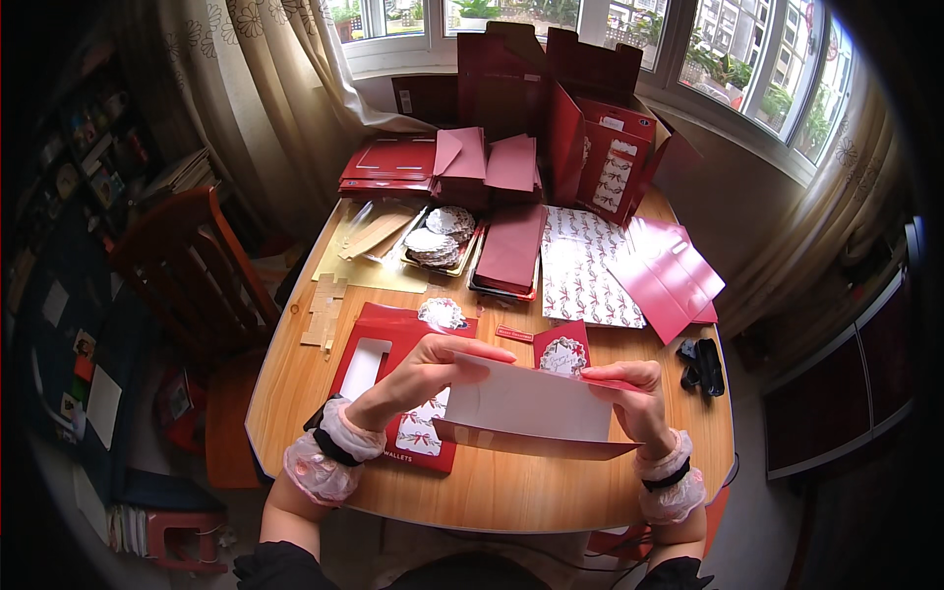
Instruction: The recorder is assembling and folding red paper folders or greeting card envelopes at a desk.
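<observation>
Both my hands hold a folded card sheet (536, 405), white inside and dark red outside, above the near edge of the wooden table (295, 393). My left hand (423, 369) pinches its upper left edge; my right hand (634, 388) grips its right end. Under my left hand lies a flat red box (379, 344) with a white window and bow pattern. A small red card with a round lace sticker (563, 352) sits just behind the sheet.
Stacks of red envelopes (487, 162), a tray of round lace stickers (438, 241), patterned white sheets (585, 265), pink-red folded cards (669, 275) and open red boxes (600, 147) fill the far table. A black clip (700, 364) lies right. A wooden chair (192, 275) stands left.
</observation>
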A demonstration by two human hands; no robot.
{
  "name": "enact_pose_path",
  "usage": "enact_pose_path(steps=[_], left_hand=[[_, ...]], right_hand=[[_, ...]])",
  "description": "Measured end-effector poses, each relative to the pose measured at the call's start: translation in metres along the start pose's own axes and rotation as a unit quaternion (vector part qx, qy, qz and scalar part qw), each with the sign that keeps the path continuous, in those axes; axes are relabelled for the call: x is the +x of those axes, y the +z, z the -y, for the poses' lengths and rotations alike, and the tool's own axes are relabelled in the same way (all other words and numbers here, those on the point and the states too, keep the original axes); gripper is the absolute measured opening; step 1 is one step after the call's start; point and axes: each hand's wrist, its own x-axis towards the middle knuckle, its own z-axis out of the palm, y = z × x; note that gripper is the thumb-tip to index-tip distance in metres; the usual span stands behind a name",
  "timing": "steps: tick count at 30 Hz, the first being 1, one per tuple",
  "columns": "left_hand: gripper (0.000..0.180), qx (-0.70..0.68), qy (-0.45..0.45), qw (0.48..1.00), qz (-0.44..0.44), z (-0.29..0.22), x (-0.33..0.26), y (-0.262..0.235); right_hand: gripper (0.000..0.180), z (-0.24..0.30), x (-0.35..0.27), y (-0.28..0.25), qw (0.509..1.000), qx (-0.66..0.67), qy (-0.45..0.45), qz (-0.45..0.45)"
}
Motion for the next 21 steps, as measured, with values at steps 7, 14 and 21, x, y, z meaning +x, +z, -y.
enact_pose_path(steps=[7, 14, 21], left_hand=[[0.030, -0.100, -0.012, 0.994, 0.039, 0.006, 0.000, -0.010], [0.025, -0.196, -0.090, 0.976, 0.010, 0.014, 0.001, -0.018], [0.021, -0.182, -0.134, 0.974, 0.009, 0.000, 0.003, -0.012]], right_hand=[[0.022, -0.002, 0.000, 0.003, 1.000, 0.030, 0.001, 0.009], [0.025, -0.006, 0.001, 0.002, 0.995, 0.071, 0.070, -0.028], [0.025, -0.007, 0.005, 0.003, 0.995, 0.074, 0.060, -0.001]])
